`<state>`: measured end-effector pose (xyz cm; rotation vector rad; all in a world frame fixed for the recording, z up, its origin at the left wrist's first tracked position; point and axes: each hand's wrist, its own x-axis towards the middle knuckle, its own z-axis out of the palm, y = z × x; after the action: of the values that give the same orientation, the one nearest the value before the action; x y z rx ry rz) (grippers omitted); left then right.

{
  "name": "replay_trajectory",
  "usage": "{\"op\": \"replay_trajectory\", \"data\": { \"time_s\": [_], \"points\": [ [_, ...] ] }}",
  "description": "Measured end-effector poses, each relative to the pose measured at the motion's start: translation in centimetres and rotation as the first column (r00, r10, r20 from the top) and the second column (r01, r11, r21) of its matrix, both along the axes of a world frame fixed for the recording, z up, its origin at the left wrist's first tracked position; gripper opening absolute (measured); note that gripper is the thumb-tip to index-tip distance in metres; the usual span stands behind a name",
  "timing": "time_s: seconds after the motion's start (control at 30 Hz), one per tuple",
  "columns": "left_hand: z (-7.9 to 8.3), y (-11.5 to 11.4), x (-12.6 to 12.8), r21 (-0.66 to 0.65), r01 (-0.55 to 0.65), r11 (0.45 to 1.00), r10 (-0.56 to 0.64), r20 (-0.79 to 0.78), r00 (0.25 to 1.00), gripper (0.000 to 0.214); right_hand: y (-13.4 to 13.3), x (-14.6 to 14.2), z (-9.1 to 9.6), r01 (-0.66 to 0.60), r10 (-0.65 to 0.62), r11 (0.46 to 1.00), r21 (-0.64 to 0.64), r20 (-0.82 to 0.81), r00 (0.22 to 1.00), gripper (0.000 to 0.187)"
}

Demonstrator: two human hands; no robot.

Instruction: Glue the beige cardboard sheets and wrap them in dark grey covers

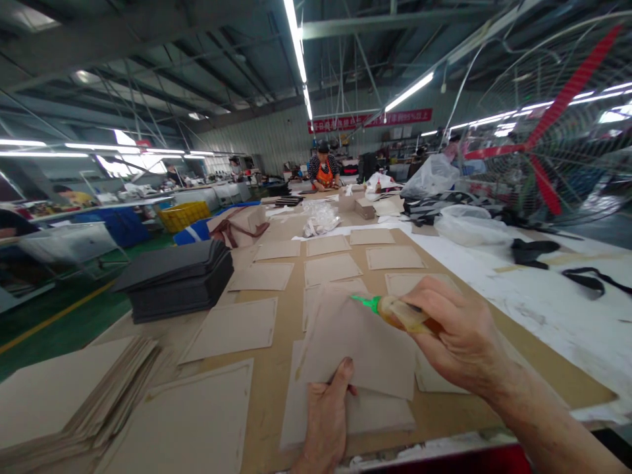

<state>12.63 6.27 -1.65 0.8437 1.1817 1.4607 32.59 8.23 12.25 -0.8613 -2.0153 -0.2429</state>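
My right hand (457,336) is wrapped round a glue bottle (402,313) with amber contents and a green nozzle. The nozzle tip points left, over or touching the far part of a grey-beige cardboard sheet (360,349); contact is not clear. My left hand (328,408) grips the near edge of that sheet, thumb on top and fingers mostly hidden beneath. The sheet is tilted above another sheet (380,418) lying on the table. More sheets, such as one at the left (232,332), lie spread in rows, several with glue-like lines along their edges.
A stack of cardboard sheets (64,388) lies at the near left, with a pile of black sheets (175,280) behind it. A large fan (553,125) with red blades stands at the right. Clear plastic bags (469,224) and black straps lie at right. A person (323,168) works at the far end.
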Motion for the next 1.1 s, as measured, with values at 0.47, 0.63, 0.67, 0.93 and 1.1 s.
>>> {"op": "replay_trajectory", "data": {
  "time_s": [0.47,0.63,0.67,0.93,1.1],
  "points": [
    [0.8,0.0,-0.1,-0.047,-0.072,0.996,0.076,0.079,0.994,0.033,-1.2,2.6,-1.1,0.117,-0.117,0.992,-0.045,0.01,0.993,0.005],
    [0.7,0.3,0.1,-0.057,-0.074,0.996,0.086,0.262,0.961,0.033,-1.3,4.0,-2.0,0.221,-0.222,0.973,-0.067,-0.012,0.975,0.005],
    [0.7,0.4,0.1,-0.061,-0.075,0.995,0.089,0.28,0.956,0.033,-1.4,4.2,-2.0,0.219,-0.22,0.974,-0.061,-0.013,0.975,0.005],
    [0.4,0.5,-0.1,-0.098,-0.077,0.992,0.11,0.395,0.912,0.029,-1.7,5.4,-2.0,0.281,-0.282,0.958,-0.058,-0.013,0.959,0.006],
    [0.6,0.5,-0.1,-0.102,-0.099,0.99,0.134,0.429,0.893,0.033,-1.7,5.7,-2.2,0.27,-0.27,0.961,-0.054,0.007,0.963,0.008]
  ]
}}
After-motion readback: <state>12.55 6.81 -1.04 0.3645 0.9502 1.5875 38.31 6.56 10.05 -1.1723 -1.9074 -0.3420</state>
